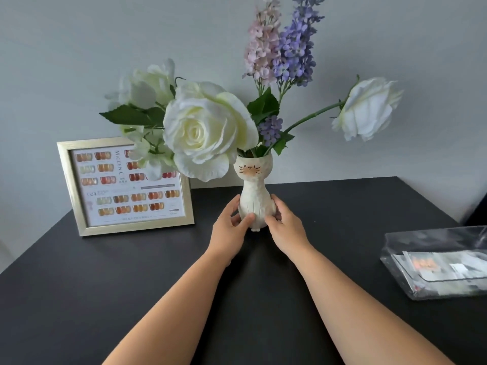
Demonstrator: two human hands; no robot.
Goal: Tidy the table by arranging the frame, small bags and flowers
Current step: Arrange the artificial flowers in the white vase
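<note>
Both hands — left hand, right hand — cup the vase of flowers; placing it comes next — keep it upright.

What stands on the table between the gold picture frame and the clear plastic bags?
In the head view, the cat-shaped vase of flowers stands between the frame and bags, gripped by the left hand and right hand.

Your left hand and right hand clasp the base of the cat-shaped vase, which stands upright near the table's far edge and holds the flowers. The frame stands upright toward the far left corner, just beside the vase. The small bags lie at the right edge, well apart from your hands.
</note>
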